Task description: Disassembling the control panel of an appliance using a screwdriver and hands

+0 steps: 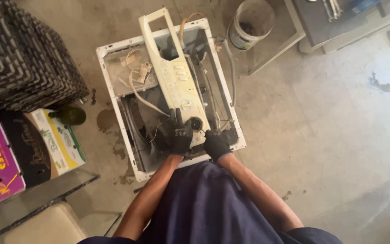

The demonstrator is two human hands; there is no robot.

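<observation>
My gloved left hand lies flat, fingers spread, on the near end of the cream panel lying across the open washer. My right hand curls shut beside it at the panel's corner; what it grips I cannot tell.

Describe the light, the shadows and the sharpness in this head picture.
Head view: even, soft daylight, brighter on the concrete floor at right; dim inside the opened white appliance, where the black-gloved left hand and right hand blend into shadow; no harsh glare; wide-angle bending at the edges; detail slightly soft throughout.
</observation>
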